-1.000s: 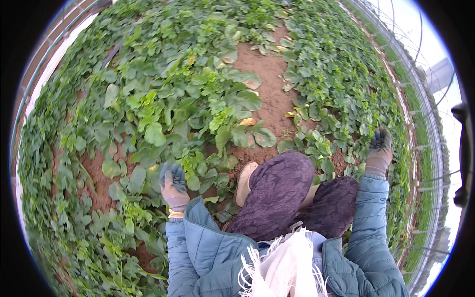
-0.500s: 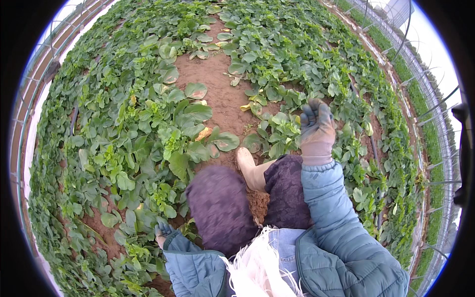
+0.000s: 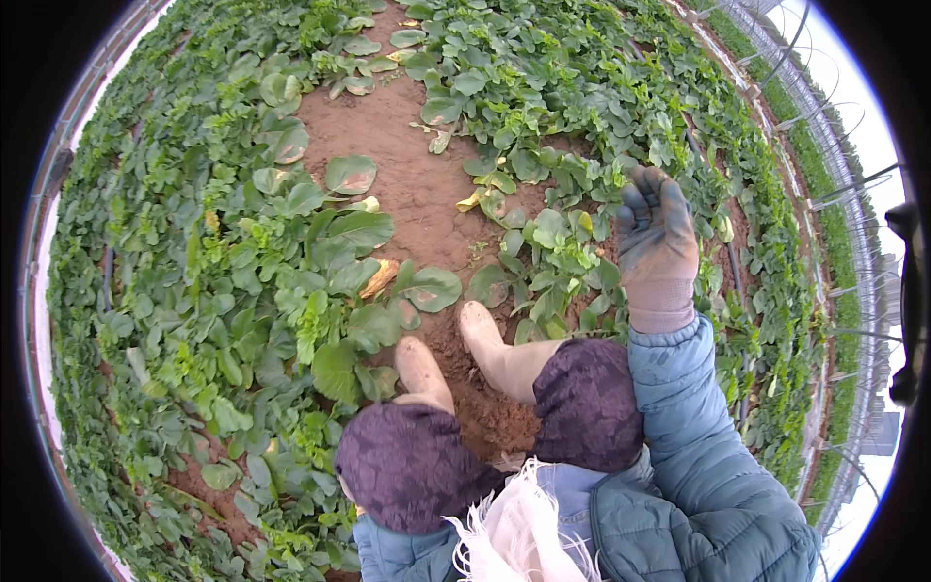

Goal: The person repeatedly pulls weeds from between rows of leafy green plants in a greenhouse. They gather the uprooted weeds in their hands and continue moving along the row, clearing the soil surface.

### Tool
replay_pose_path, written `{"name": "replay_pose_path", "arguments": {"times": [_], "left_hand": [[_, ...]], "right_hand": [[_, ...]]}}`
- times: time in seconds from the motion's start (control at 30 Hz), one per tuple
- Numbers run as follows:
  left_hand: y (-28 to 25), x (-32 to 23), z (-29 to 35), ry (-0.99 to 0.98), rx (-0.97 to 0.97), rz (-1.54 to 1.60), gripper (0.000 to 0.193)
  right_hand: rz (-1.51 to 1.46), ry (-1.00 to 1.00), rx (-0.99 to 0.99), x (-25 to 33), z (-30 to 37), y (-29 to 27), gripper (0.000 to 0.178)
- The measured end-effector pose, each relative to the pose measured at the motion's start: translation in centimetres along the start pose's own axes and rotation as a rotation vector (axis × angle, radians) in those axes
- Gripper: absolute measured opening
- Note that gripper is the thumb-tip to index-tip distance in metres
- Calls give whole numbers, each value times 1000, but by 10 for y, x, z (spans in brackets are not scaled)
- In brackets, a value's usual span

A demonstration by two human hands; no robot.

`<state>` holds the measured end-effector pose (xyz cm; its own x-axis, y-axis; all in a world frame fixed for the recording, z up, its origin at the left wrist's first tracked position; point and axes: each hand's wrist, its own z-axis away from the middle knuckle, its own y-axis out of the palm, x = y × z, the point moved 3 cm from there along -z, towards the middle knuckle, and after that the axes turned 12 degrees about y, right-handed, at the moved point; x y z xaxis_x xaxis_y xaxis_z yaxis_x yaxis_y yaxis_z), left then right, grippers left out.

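My right hand (image 3: 658, 228), in a stained grey-blue glove, is raised above the low leafy plants (image 3: 562, 242) right of the path. Its palm shows, the fingers slightly bent and apart from the thumb side, with nothing in it. My left sleeve (image 3: 388, 551) ends beside my left knee. Most of my left hand is hidden there; only a pale sliver shows at the knee's outer edge, so its fingers cannot be read. Both pale boots (image 3: 422, 369) stand on the brown soil, with purple-black covers on my knees.
A bare soil path (image 3: 388, 165) runs ahead between dense rows of green plants. Some leaves are browned or yellow. A dark hose (image 3: 732, 272) lies among the right-hand plants. Metal hoops (image 3: 829, 199) line the right edge.
My right hand has shifted right and slightly up, its fingers unbending. My left hand has gone from the left plants to behind my knee. My left boot has come into view.
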<state>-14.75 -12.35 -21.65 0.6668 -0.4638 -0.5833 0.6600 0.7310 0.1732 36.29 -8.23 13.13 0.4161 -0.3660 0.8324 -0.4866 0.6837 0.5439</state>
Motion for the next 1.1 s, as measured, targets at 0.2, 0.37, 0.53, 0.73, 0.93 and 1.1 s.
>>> {"name": "replay_pose_path", "arguments": {"times": [0.2,0.37,0.53,0.73,0.93,1.1], "left_hand": [[42,25,-11,-122,-23,-161,34],[87,32,-23,-198,-71,-290,34],[126,27,-28,-258,-135,-374,34],[147,-1,-13,-307,-158,-399,33],[163,-15,-23,-298,-86,-371,33],[143,-4,-31,-271,-38,-330,33]], "right_hand": [[71,144,-16,-40,-74,-6,31],[36,369,-70,-117,-153,-9,32],[-8,499,-129,-199,-207,25,29],[168,427,-185,-195,-226,80,24],[242,262,-90,-167,-230,118,24],[61,321,-80,-179,-215,104,25]]}}
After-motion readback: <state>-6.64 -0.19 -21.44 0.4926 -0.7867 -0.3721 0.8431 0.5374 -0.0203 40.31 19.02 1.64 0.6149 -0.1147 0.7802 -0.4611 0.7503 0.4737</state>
